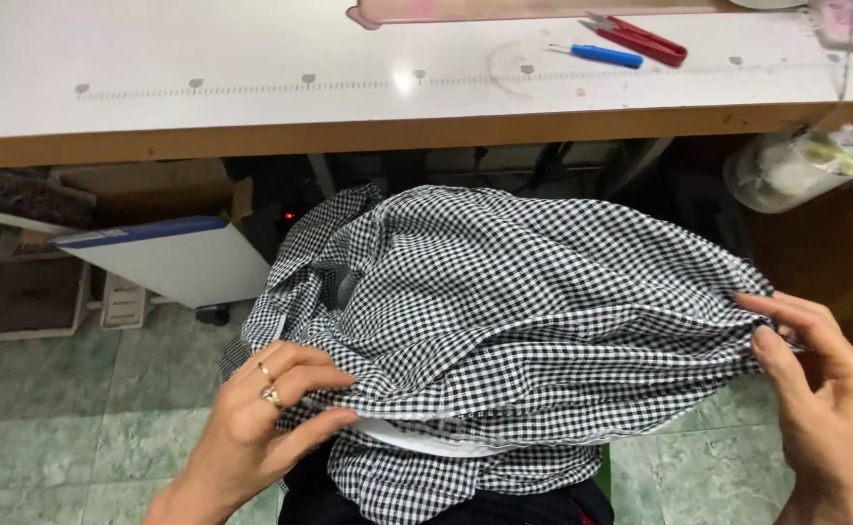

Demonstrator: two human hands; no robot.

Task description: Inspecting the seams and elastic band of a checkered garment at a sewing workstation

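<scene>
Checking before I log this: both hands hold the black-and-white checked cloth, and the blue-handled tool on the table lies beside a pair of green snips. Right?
Not quite. In the head view the snips are red, not green. The rest holds: left hand and right hand hold the checked cloth, blue-handled tool beside them.

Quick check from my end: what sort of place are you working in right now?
Most likely a sewing or tailoring workshop. A white worktable carries a ruler scale along its front, red thread snips and a blue-handled seam ripper lie on it, and both hands hold a black-and-white checked garment.
</scene>
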